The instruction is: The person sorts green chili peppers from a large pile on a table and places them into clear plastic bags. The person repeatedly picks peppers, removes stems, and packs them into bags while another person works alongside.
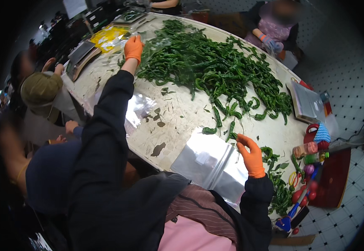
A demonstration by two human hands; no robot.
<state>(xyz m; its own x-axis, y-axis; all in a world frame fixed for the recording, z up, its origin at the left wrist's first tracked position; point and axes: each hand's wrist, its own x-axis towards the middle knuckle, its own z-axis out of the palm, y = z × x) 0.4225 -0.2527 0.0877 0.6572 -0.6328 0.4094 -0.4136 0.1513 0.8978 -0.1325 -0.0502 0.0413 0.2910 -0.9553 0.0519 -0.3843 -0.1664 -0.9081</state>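
Observation:
My left hand, in an orange glove, is stretched to the far left side of the table. Its fingers are closed on what looks like the edge of a clear plastic bag, beside a large heap of green peppers. My right hand, also in an orange glove, is near me with thumb and fingers apart, holding nothing. Close to its fingertips lies a green pepper. A stack of clear plastic bags lies flat between my body and the peppers. More clear plastic shines under my left forearm.
Scales and yellow packaging sit at the left; another scale stands at the right edge. Bottles, scissors, a blue-handled tool and stripped leaves lie at the right. Co-workers are around the table, two close on my left.

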